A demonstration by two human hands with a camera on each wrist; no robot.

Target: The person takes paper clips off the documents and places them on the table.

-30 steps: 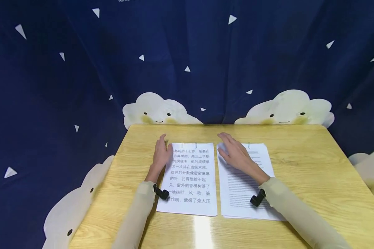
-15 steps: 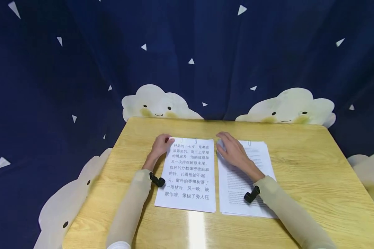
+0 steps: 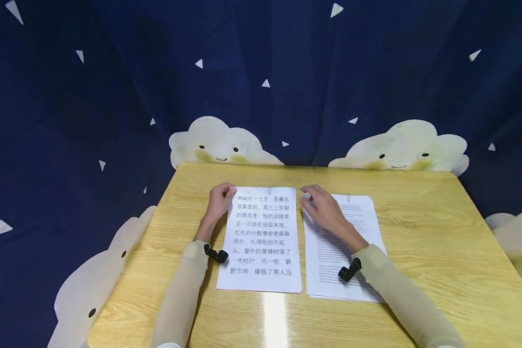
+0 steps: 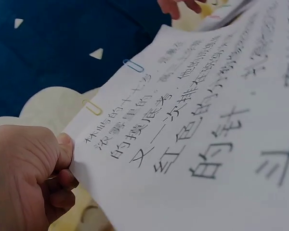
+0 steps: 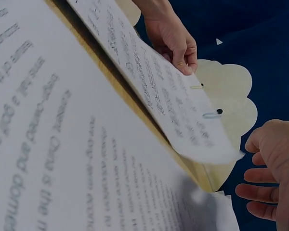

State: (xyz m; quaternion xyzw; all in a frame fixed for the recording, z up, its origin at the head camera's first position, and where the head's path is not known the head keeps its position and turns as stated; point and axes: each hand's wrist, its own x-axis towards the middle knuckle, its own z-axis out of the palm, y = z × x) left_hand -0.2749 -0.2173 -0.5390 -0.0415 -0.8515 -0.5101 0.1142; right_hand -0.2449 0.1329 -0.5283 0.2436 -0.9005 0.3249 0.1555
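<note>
My left hand (image 3: pixel 219 202) pinches the top left corner of a stack of paper (image 3: pixel 261 237) printed in large Chinese characters. A yellow paper clip (image 4: pixel 92 107) and a blue paper clip (image 4: pixel 133 66) sit on its top edge. In the right wrist view that top end is lifted off the table. My right hand (image 3: pixel 324 208) hovers with loosely bent fingers over the upper left part of a second stack of paper (image 3: pixel 339 270), which bears small English print. Nothing is in its grasp. A clip (image 3: pixel 348 198) sits at that stack's top edge.
Both stacks lie side by side on a wooden table (image 3: pixel 439 251), a narrow gap between them. Behind the table's far edge hangs a dark blue curtain (image 3: pixel 243 72) with white triangles and smiling clouds. A black wrist camera (image 3: pixel 350 270) is strapped to the right sleeve.
My left hand has gone from relaxed beside the left stack to pinching its top left corner, and that top end has risen. The right hand stays nearly in place; the head view has shifted slightly.
</note>
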